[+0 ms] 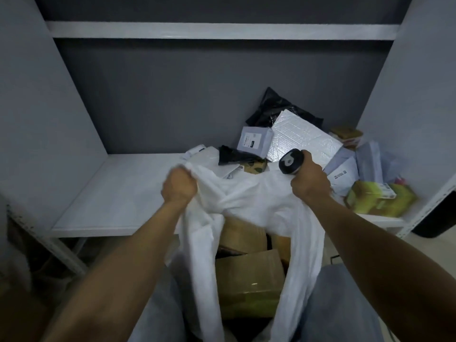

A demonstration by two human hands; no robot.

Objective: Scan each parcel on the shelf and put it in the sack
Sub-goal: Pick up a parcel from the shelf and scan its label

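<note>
Sack mouth is the centre of things here: the white, limp woven-plastic sack (246, 193) hangs just in front of the front edge of the white flat shelf board (116, 191), its rim pulled up between both hands. The left hand (179, 185) is clenched around a bunched fold of the rim. The right hand (311, 181) grasps the opposite side of the rim and, in the same fist, a black rounded handheld scanner (290, 162) whose head points up and left. Inside the sack lie brown, stiff cardboard boxes (249, 270), one with glossy tape across it.

The parcels not yet bagged are heaped toward the right back corner of the shelf, beyond the sack mouth and to its right. They include a crinkled black plastic mailer bag (276, 107) leaning on the back wall, a white quilted bubble mailer (304, 137) lying tilted with its long axis running from back left to front right, a small grey labelled plastic pouch (254, 140), and a yellow-green carton (377, 199) near the right front edge. The left half of the shelf carries nothing I can see.

The heap lies nearer the right hand, yet that hand is taken up by scanner and rim, so the left hand would probably have to let go and cross over to lift the next parcel.
</note>
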